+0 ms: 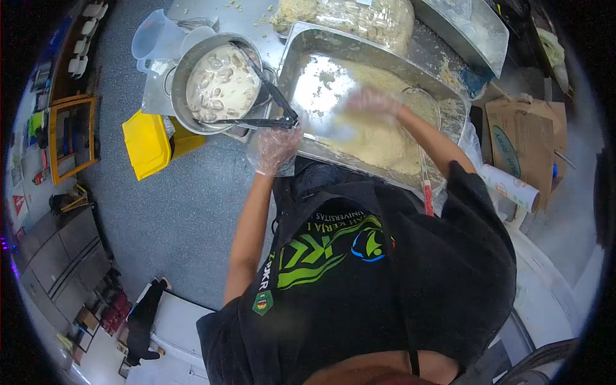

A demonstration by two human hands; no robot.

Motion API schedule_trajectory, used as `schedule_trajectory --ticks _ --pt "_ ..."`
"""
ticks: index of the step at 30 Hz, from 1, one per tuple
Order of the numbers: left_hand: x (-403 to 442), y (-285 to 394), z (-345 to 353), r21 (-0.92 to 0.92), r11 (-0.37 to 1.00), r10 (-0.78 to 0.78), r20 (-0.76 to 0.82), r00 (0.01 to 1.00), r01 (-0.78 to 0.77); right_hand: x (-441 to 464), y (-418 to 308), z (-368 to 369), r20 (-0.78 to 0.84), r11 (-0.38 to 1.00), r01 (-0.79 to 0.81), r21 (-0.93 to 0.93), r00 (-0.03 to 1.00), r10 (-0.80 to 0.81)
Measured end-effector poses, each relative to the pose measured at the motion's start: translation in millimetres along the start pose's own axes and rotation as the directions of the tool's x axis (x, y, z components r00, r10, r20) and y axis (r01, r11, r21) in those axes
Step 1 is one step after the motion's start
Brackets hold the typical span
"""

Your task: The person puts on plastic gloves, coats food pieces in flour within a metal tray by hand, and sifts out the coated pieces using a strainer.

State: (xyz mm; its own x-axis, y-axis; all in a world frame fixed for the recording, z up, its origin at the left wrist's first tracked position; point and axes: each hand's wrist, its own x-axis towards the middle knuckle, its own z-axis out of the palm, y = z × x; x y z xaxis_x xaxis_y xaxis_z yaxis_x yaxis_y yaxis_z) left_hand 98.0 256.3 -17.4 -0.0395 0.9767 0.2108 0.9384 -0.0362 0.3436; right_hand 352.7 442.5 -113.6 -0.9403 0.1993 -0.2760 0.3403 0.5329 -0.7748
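Observation:
My left hand (276,147), in a clear plastic glove, is closed around the hinge end of black tongs (280,99). The tongs' arms spread apart over a metal pot (179,106) that holds pale pieces in a creamy white liquid (221,80). My right hand (369,104), also gloved, is over a large metal tray (296,48) with pale yellow crumbs (391,144). Motion smears its fingers, so whether it grips anything is hidden. A round wire strainer with a red handle (428,197) lies across the tray's right side.
Behind the tray lies a large clear bag of crumbs (378,22), beside another metal tray (471,38). A translucent jug (154,35) and a whisk (196,24) are behind the pot. A yellow bin (147,147) stands at left, a cardboard box (523,144) at right.

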Motion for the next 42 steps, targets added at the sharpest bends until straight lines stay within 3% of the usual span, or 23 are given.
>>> schedule_trajectory --ticks 1,3,5,6,9,10,12,13,15,17,19,20,22,25,28,30,32,33,34,38,40,41,42 --pt "2.8 3.7 -5.1 0.028 0.999 -0.037 0.077 0.996 0.035 11.2 27.0 -3.0 -0.235 0.983 0.069 0.171 0.972 -0.027" --pt "4.4 11.3 -13.3 0.075 0.997 -0.044 0.155 0.987 0.032 23.7 56.5 17.2 -0.478 0.948 -0.069 0.311 0.851 0.219" --pt "12.7 15.2 -23.3 0.116 0.992 0.032 0.149 0.988 -0.05 21.0 56.3 38.4 -0.466 0.954 -0.208 0.215 0.837 0.287" --pt "23.7 25.5 -37.7 0.174 0.985 -0.079 0.346 0.935 0.019 12.5 41.4 52.2 -0.331 0.965 -0.26 0.02 0.909 0.252" --pt "13.1 5.0 8.6 0.031 0.999 -0.042 0.237 0.97 0.036 -26.1 -14.6 51.8 -0.055 0.939 -0.161 -0.302 0.987 0.152" --pt "18.5 6.3 14.5 0.049 0.998 0.015 0.352 0.936 -0.035 -42.4 -36.6 38.4 0.01 0.93 -0.102 -0.353 0.994 0.113" --pt "33.2 9.9 25.5 0.059 0.979 0.126 0.567 0.814 -0.194 -74.2 -68.5 11.5 -0.163 0.804 -0.555 -0.214 0.832 0.531" --pt "42.7 12.1 31.4 0.051 0.96 0.173 0.66 0.731 -0.274 -105.8 -58.8 20.9 -0.437 0.778 -0.585 -0.227 0.775 0.455" --pt "61.9 17.6 44.8 0.015 0.906 0.236 0.81 0.536 -0.422 -154.0 -59.7 22.8 -0.676 0.596 -0.774 -0.214 0.558 0.481" --pt "69.0 24.9 72.3 -0.262 0.96 0.281 0.888 0.365 -0.1 -182.4 -66.3 29.1 -0.656 0.362 -0.929 -0.081 0.323 0.682" --pt "54.4 31.3 121.0 -0.519 0.853 0.502 0.78 0.373 -0.06 -196.1 -57.0 56.1 -0.539 0.319 -0.911 0.261 0.137 0.831" --pt "45.7 39.1 145.1 -0.635 0.74 0.657 0.614 0.438 -0.22 -198.1 -59.3 63.2 -0.442 0.283 -0.832 0.477 0.052 0.895" --pt "57.3 78.4 132.8 -0.522 0.767 0.625 0.739 0.251 -0.372 -182.3 -83.6 72.2 -0.105 0.132 -0.316 0.94 0.101 0.989" --pt "26.5 83.1 169.7 -0.522 0.786 0.618 0.642 0.453 -0.333 -161.4 -116.3 53.4 0.001 0.022 -0.266 0.964 0.085 0.996" --pt "25.5 66.7 145.1 -0.678 0.728 0.586 0.539 0.605 -0.103 -119.9 -176.9 17.6 0.052 -0.041 -0.046 0.998 0.276 0.96" --pt "49.9 57.2 99.7 -0.239 0.847 0.371 0.905 0.206 -0.474 -84.2 -158.2 26.6 0.137 -0.194 0.051 0.98 0.535 0.834" --pt "-6.9 4.5 98.3 -0.144 0.842 0.495 0.587 0.64 -0.519 -36.8 -151.8 28.2 0.056 -0.189 0.119 0.975 0.689 0.723" --pt "24.8 48.0 1.5 -0.13 0.911 0.353 0.737 0.576 -0.392 -14.0 -141.4 33.7 0.048 -0.269 0.175 0.947 0.751 0.658" --pt "56.9 92.1 -96.1 -0.064 0.96 0.194 0.852 0.486 -0.271 8.2 -143.2 38.5 0.024 -0.246 0.22 0.944 0.697 0.717" --pt "45.4 96.4 -110.8 -0.251 0.959 0.258 0.596 0.761 -0.128 50.4 -129.8 61.8 -0.049 -0.067 0.161 0.985 0.623 0.78" --pt "34.2 80.9 -61.9 -0.446 0.867 0.413 0.387 0.824 -0.224 40.1 -100.1 62.7 -0.16 0.365 -0.119 0.923 0.745 0.648" --pt "31.1 75.9 -42.5 -0.414 0.887 0.424 0.552 0.718 -0.205 29.0 -84.3 61.6 -0.252 0.718 -0.32 0.618 0.785 0.567" --pt "29.8 73.3 -23.7 -0.378 0.905 0.415 0.695 0.587 -0.192 24.9 -62.1 59.0 -0.38 0.942 -0.305 0.137 0.862 0.334"
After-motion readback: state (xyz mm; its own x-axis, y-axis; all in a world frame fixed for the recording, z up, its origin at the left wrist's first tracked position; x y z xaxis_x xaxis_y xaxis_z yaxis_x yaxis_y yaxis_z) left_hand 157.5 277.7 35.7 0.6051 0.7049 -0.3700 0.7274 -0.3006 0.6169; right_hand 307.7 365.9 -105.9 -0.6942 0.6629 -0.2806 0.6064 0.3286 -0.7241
